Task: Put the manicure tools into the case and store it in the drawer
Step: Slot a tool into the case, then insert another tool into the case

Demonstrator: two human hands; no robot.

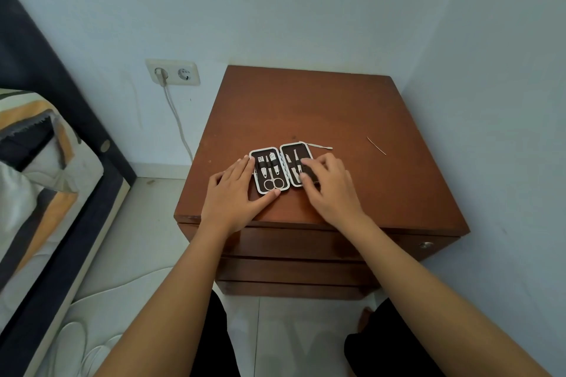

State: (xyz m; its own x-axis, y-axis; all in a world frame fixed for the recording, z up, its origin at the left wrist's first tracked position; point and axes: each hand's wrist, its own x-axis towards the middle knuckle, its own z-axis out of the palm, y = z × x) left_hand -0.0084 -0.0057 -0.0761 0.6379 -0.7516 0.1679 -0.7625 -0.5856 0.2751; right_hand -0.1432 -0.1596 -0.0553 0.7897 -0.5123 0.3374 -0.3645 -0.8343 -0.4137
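case: the manicure case [283, 170] lies spread open and flat on the brown wooden bench [321, 107], near its front edge and a little left of the middle; two dark-lined halves with a pale rim, hinged along the centre.
left half: holds small scissors [273, 179] with the rings toward the near side, plus clippers and another small tool under dark straps.
right half: holds a few slim metal tools, partly covered by fingers.
loose tools: a thin metal pick [317, 145] lies on the bench just beyond the far right corner of the case; a second thin needle-like tool [376, 145] lies well apart to the right.
left hand: the left hand [234, 193] rests flat beside the left edge of the case, fingertips along its rim, thumb at the near edge; grip released, grasping nothing.
right hand: the right hand [329, 185] lies over the right half with curled fingers pressing on the tools; whether the grip pinches one i cannot tell.
drawers: drawer fronts [294, 246] below the bench top are all closed.
surroundings: wall socket [173, 72] with a white cable on the far left; bed [33, 162] at the left.
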